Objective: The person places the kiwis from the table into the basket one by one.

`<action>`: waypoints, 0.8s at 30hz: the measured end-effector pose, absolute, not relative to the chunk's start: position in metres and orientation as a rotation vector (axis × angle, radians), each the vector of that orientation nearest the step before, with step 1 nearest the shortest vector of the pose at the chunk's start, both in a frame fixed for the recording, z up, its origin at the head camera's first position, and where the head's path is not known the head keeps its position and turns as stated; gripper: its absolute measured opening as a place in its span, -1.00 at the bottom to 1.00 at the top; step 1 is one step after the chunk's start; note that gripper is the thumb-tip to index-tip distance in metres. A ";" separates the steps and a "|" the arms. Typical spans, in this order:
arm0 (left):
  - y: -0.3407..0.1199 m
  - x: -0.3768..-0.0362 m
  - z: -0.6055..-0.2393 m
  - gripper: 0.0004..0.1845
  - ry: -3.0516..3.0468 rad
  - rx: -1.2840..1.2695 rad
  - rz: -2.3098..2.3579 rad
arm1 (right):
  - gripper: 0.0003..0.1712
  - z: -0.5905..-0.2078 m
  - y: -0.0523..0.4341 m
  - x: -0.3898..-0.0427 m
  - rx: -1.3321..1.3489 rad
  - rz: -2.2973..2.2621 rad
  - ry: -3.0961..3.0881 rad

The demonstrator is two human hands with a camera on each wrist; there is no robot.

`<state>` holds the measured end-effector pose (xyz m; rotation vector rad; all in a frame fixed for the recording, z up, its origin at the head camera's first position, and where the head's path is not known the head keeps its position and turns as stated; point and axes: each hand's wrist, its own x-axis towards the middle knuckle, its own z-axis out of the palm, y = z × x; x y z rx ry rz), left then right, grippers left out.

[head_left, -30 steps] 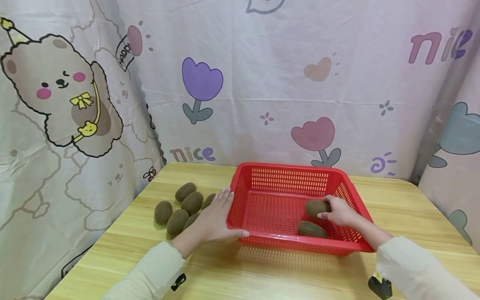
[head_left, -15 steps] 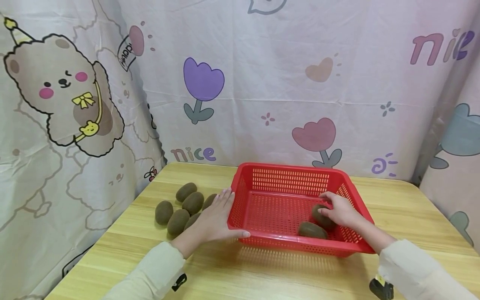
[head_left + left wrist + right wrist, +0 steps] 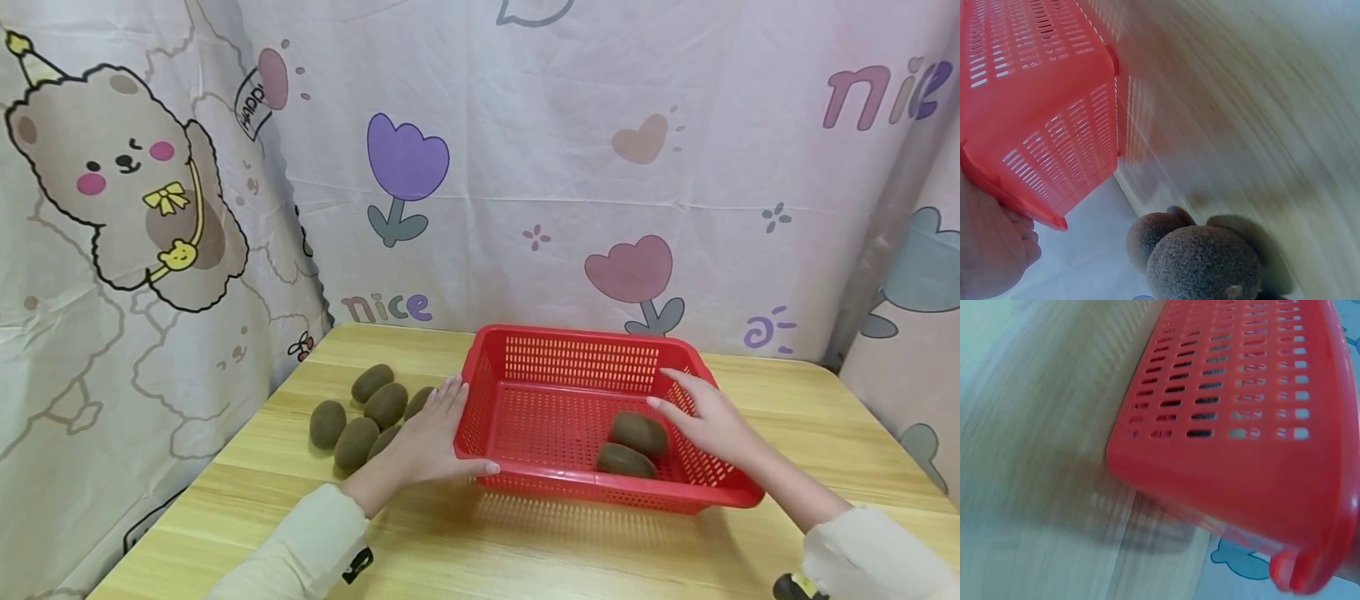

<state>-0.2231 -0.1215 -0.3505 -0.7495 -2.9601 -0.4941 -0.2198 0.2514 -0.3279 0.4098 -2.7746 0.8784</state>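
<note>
A red plastic basket [image 3: 558, 417] with slotted walls stands on the table. Two brown kiwis lie inside near its front right: a rear kiwi [image 3: 639, 434] and a front kiwi [image 3: 626, 461], partly hidden by the rim. My left hand [image 3: 427, 442] rests on the basket's left rim, fingers straight, thumb spread along the front edge. Over the basket's right side hovers my right hand [image 3: 705, 421], thumb and fingers apart, holding nothing. In the right wrist view the basket wall [image 3: 1229, 469] fills much of the picture; the hand is mostly hidden.
Several loose kiwis [image 3: 356, 444] cluster on the wooden table [image 3: 247, 508], left of the basket; some are partly behind the left hand. A kiwi [image 3: 1204, 265] shows close up in the left wrist view. Printed curtains [image 3: 525, 167] hang behind and beside the table.
My right hand has let go of a kiwi, which now lies beside the other in the basket. That hand has drawn back up and to the right. The left hand stays put.
</note>
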 end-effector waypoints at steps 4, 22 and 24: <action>-0.124 -0.222 -0.351 0.22 -2.939 -0.764 -0.543 | -0.18 -0.326 0.261 -0.212 0.388 0.853 -2.796; -0.164 -0.209 -0.373 0.17 -2.697 -0.769 -0.360 | 0.08 -0.338 0.295 -0.190 0.405 0.617 -2.917; -0.170 -0.208 -0.377 0.13 -2.658 -0.743 -0.324 | 0.11 -0.340 0.297 -0.187 0.411 0.584 -2.919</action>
